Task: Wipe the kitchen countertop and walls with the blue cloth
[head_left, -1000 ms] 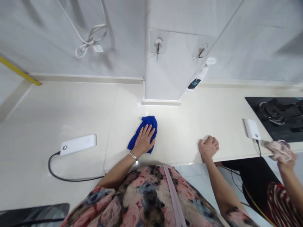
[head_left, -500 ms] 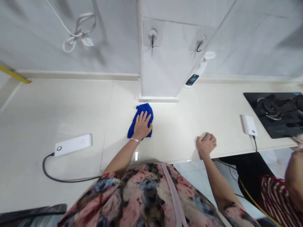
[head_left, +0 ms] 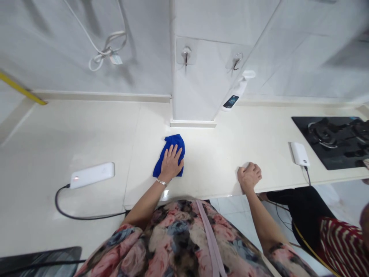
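Observation:
My left hand lies flat with fingers spread on a blue cloth. The cloth rests on the cream countertop, in front of the base of a white wall pillar. Part of the cloth is hidden under my palm. Over to the right, my right hand leans on the counter close to its front edge. Its fingers are curled into a loose fist, and I see nothing in it.
White power banks with black cables lie to the left and right. A white bottle stands beside the pillar. A black gas hob is at the right, with another person in a striped top. Tied white cable hangs on the wall.
My left hand and the blue cloth have slid a little towards me, away from the pillar. My right hand stays in place. The view has shifted slightly.

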The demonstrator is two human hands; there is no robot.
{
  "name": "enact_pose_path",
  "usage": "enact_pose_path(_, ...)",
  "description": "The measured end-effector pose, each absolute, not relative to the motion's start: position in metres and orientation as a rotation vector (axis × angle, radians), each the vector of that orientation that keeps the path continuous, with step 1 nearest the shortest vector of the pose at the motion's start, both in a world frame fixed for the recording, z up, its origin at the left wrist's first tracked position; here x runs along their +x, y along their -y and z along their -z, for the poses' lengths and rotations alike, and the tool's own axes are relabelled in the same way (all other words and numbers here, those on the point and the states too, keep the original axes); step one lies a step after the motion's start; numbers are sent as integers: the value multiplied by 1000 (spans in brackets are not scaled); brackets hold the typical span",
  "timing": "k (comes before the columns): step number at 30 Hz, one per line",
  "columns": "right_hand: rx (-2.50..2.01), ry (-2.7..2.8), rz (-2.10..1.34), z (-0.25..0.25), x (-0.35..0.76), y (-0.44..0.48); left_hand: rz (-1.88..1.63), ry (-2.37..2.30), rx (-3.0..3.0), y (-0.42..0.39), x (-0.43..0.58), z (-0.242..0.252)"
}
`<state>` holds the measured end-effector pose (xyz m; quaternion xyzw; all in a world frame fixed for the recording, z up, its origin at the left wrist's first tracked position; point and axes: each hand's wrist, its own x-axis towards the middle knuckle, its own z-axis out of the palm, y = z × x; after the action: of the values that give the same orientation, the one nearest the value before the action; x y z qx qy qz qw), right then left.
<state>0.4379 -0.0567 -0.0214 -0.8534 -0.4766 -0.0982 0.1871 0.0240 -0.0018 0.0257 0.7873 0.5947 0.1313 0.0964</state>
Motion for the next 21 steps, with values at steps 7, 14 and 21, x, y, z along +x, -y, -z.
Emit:
enact_pose_path(7, -2416, 1349, 269, 20, 439, 57, -394, -1760, 2345, 33, 23, -24)
enact_pose_path(14, -2390, 1360, 298, 23, 441, 59, -393, -1728, 2343, 44, 21, -26)
enact_pose_path(21, -2421, 1339, 283, 22, 440, 58, -411, -1715, 2330, 13, 8, -25)
